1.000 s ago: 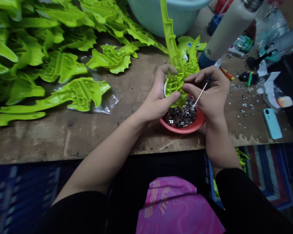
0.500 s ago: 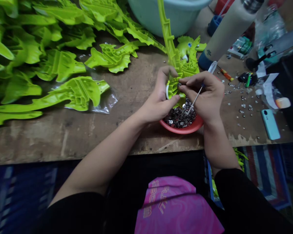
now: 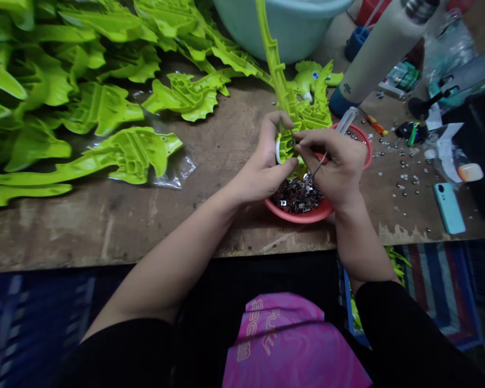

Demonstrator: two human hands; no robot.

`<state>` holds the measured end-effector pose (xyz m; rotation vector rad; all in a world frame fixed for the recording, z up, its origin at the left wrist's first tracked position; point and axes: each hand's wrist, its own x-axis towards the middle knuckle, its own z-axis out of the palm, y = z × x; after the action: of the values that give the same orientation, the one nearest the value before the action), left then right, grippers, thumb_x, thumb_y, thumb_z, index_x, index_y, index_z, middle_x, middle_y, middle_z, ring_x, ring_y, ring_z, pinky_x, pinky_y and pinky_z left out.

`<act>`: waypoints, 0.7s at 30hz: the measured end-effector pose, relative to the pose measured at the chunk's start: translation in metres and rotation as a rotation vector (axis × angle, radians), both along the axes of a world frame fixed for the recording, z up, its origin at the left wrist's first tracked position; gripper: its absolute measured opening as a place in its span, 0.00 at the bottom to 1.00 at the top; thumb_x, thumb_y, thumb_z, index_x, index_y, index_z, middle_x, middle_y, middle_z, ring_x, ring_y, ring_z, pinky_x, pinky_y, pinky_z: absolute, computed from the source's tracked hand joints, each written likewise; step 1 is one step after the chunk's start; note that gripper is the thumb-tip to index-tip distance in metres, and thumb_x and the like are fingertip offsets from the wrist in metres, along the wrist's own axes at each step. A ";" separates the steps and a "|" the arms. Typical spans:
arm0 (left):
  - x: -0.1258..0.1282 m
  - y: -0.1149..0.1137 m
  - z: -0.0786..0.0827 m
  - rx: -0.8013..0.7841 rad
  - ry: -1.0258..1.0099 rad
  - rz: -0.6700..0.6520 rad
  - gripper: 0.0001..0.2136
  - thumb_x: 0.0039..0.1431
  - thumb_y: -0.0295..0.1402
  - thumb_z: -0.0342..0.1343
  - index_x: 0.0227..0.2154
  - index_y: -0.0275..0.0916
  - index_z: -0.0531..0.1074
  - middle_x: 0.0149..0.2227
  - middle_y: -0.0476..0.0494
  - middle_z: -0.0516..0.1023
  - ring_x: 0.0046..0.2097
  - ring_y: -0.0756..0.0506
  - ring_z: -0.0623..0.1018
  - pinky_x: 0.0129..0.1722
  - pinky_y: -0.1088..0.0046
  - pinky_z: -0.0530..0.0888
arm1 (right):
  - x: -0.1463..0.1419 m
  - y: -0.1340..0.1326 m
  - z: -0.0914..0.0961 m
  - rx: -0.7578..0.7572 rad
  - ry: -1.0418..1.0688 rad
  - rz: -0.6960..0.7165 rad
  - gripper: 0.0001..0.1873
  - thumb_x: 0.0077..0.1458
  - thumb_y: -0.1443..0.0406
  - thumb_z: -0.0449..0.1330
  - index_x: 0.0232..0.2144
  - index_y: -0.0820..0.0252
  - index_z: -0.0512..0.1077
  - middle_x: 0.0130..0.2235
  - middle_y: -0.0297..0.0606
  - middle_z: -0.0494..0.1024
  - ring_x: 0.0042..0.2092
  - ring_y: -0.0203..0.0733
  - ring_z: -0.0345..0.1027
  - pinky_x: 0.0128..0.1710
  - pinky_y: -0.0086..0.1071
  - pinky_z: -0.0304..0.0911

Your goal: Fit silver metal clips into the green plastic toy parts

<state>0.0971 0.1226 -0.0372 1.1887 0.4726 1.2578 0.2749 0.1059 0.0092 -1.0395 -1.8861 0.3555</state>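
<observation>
My left hand [image 3: 269, 167] is closed around a lime-green plastic toy shell half [image 3: 273, 54], its ribbed inside facing up and its long tail pointing away from me. A white ring-like part [image 3: 278, 152] shows at its near end. My right hand [image 3: 339, 159] keeps a thin screwdriver [image 3: 346, 119] with a see-through handle tucked in its grip, the shaft slanting down to the left. Its thumb and fingertips pinch together at the shell's inside; anything small between them is hidden. Right below both hands sits a red bowl [image 3: 307, 217] of small metal pieces [image 3: 297, 196].
More green shell halves [image 3: 117, 153] are heaped at the left. Behind stand a pale-green tub [image 3: 283, 32] and a tall bottle [image 3: 382, 51]. At the right lie a second red basket [image 3: 369, 153], an orange screwdriver [image 3: 375, 126], scattered metal bits and a phone [image 3: 449, 207].
My right hand has shifted slightly left and tilted, so the screwdriver's handle has swung and more of the second red basket shows. My left hand still holds the shell half.
</observation>
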 end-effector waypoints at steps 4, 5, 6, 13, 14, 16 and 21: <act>0.003 0.000 -0.002 -0.011 -0.031 -0.017 0.28 0.57 0.44 0.77 0.53 0.50 0.67 0.51 0.46 0.74 0.50 0.42 0.80 0.51 0.61 0.81 | 0.008 0.006 0.000 0.026 -0.026 0.006 0.08 0.69 0.53 0.68 0.39 0.47 0.77 0.42 0.32 0.87 0.45 0.45 0.84 0.52 0.46 0.81; 0.004 0.000 0.000 -0.040 -0.060 -0.016 0.29 0.56 0.42 0.77 0.53 0.51 0.67 0.50 0.47 0.75 0.50 0.42 0.81 0.50 0.62 0.82 | 0.017 0.012 -0.001 0.041 0.008 -0.036 0.10 0.68 0.53 0.69 0.38 0.47 0.76 0.41 0.33 0.86 0.44 0.45 0.83 0.52 0.45 0.80; 0.005 0.000 0.002 -0.073 -0.094 -0.003 0.30 0.53 0.40 0.77 0.54 0.51 0.67 0.50 0.47 0.76 0.50 0.42 0.82 0.49 0.62 0.82 | 0.028 0.020 -0.001 0.072 0.066 -0.121 0.11 0.66 0.54 0.70 0.37 0.48 0.74 0.41 0.34 0.85 0.43 0.44 0.81 0.51 0.44 0.78; -0.002 -0.003 0.024 -0.290 -0.189 0.115 0.29 0.53 0.35 0.73 0.56 0.60 0.69 0.62 0.49 0.79 0.65 0.34 0.81 0.52 0.54 0.88 | 0.106 0.062 -0.019 -0.415 -0.252 -0.468 0.16 0.49 0.70 0.72 0.28 0.52 0.67 0.34 0.38 0.81 0.40 0.48 0.76 0.51 0.49 0.74; -0.005 -0.003 0.024 -0.289 -0.183 0.107 0.28 0.55 0.36 0.72 0.56 0.62 0.69 0.64 0.51 0.79 0.66 0.33 0.80 0.51 0.54 0.88 | 0.107 0.063 -0.022 -0.467 -0.305 -0.445 0.17 0.48 0.72 0.71 0.27 0.52 0.66 0.35 0.38 0.81 0.42 0.49 0.77 0.52 0.49 0.74; -0.012 -0.002 0.022 -0.231 -0.155 0.093 0.22 0.61 0.40 0.69 0.55 0.67 0.71 0.67 0.57 0.78 0.69 0.34 0.78 0.53 0.53 0.89 | 0.105 0.064 -0.026 -0.472 -0.343 -0.428 0.17 0.46 0.75 0.68 0.27 0.52 0.65 0.36 0.38 0.82 0.44 0.49 0.77 0.53 0.48 0.74; -0.025 0.004 0.015 -0.138 -0.043 0.023 0.06 0.69 0.49 0.62 0.47 0.66 0.76 0.60 0.63 0.83 0.73 0.39 0.74 0.62 0.49 0.85 | 0.114 0.066 -0.031 -0.416 -0.292 -0.464 0.15 0.49 0.74 0.66 0.29 0.52 0.65 0.36 0.39 0.81 0.45 0.52 0.77 0.57 0.52 0.76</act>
<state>0.0718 0.1268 -0.0223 1.0408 0.5342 1.2471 0.3887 0.1718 -0.0215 -1.8502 -1.7829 0.3417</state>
